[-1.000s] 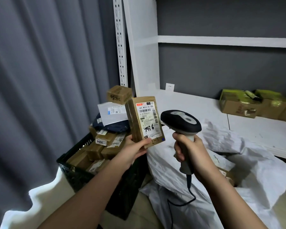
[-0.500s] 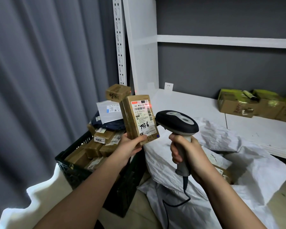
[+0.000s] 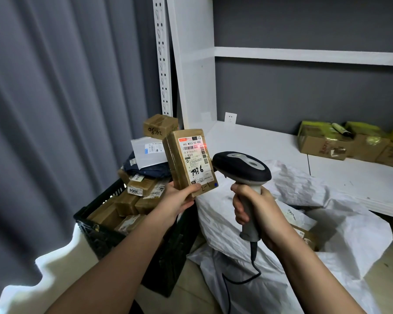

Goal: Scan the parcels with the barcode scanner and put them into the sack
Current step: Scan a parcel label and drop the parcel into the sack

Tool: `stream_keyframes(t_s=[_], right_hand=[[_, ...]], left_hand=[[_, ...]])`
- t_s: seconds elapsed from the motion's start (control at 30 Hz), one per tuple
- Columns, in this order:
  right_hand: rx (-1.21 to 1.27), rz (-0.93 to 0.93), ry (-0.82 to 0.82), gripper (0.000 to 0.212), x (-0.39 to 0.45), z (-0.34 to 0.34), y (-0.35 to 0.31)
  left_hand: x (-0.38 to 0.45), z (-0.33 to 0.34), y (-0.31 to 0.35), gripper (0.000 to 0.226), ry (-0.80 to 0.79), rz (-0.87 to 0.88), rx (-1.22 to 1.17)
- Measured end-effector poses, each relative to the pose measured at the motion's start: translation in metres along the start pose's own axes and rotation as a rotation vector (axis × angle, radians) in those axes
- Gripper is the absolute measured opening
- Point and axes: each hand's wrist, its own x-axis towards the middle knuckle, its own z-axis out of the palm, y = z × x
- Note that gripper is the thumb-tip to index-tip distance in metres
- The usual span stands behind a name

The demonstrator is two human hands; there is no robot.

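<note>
My left hand (image 3: 179, 199) holds a brown taped parcel (image 3: 191, 160) upright by its lower end, its white label facing me with "7936" written on it. My right hand (image 3: 253, 210) grips the grey handle of a barcode scanner (image 3: 242, 167), whose black head points at the parcel from the right, a short gap away. A red scan light falls on the label's upper right edge. The white woven sack (image 3: 340, 225) lies open below and to the right, with parcels partly visible inside. A black crate (image 3: 104, 236) on the left holds several more parcels.
A white shelf board (image 3: 270, 146) runs behind the sack, with yellow-taped cardboard boxes (image 3: 322, 143) at its far right. A white shelf upright (image 3: 191, 64) and a perforated post stand behind the crate. A grey curtain (image 3: 55, 109) hangs along the left.
The parcel and scanner have shifted slightly left and up in view. A red scan light now shows on the label's upper right edge.
</note>
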Motion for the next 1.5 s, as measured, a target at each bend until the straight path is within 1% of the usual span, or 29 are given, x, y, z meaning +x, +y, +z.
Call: stream_keyframes(t_s=[0.33,0.47,0.53,0.6,0.67,0.7,0.8,0.87,0.97,1.07,1.17,1.27,1.33,1.4,1.43,1.5], right_hand=[[-0.010,-0.010,-0.001,0.022,0.001,0.000,0.001],[-0.011,-0.011,0.027,0.009,0.001,-0.008,0.002],[0.004,-0.009,0.061,0.010,0.002,-0.017,0.002],[0.033,-0.010,0.128,0.012,0.001,-0.033,-0.002],[0.070,-0.012,0.215,0.013,-0.003,-0.053,-0.010],[0.071,-0.017,0.263,0.012,-0.004,-0.063,-0.014],[0.024,-0.035,0.398,0.012,-0.012,-0.099,-0.026],[0.013,-0.024,0.442,0.013,-0.017,-0.116,-0.030],[-0.005,-0.014,0.454,0.015,-0.022,-0.138,-0.031],[0.018,-0.023,0.464,0.017,-0.020,-0.148,-0.030],[0.060,-0.022,0.482,0.018,-0.014,-0.153,-0.031],[0.110,-0.024,0.481,0.016,-0.008,-0.155,-0.031],[0.118,-0.012,0.484,0.018,-0.005,-0.157,-0.028],[0.105,0.006,0.477,0.020,-0.003,-0.156,-0.025],[0.099,0.014,0.473,0.020,-0.002,-0.155,-0.024],[0.091,0.024,0.459,0.021,0.001,-0.150,-0.022]], left_hand=[[0.002,-0.002,0.000,0.048,-0.005,0.000,0.040],[0.001,0.001,0.000,0.041,-0.013,0.003,0.083],[0.001,0.005,0.000,0.041,-0.009,0.015,0.156],[-0.002,0.015,-0.001,0.051,0.004,0.067,0.267],[-0.005,0.027,-0.005,0.066,0.030,0.173,0.427],[-0.006,0.033,-0.005,0.070,0.039,0.231,0.518],[-0.002,0.062,-0.009,0.074,0.015,0.317,0.742],[0.008,0.086,-0.011,0.077,-0.006,0.349,0.936],[0.025,0.132,-0.020,0.077,-0.055,0.350,1.196],[0.042,0.175,-0.037,0.074,-0.079,0.328,1.349],[0.058,0.210,-0.066,0.079,-0.081,0.314,1.456],[0.070,0.232,-0.092,0.084,-0.099,0.268,1.509],[0.076,0.243,-0.105,0.089,-0.247,0.194,1.488],[0.082,0.246,-0.110,0.088,-0.411,0.107,1.417],[0.084,0.244,-0.110,0.088,-0.446,0.090,1.372],[0.086,0.231,-0.101,0.090,-0.403,0.109,1.261]])
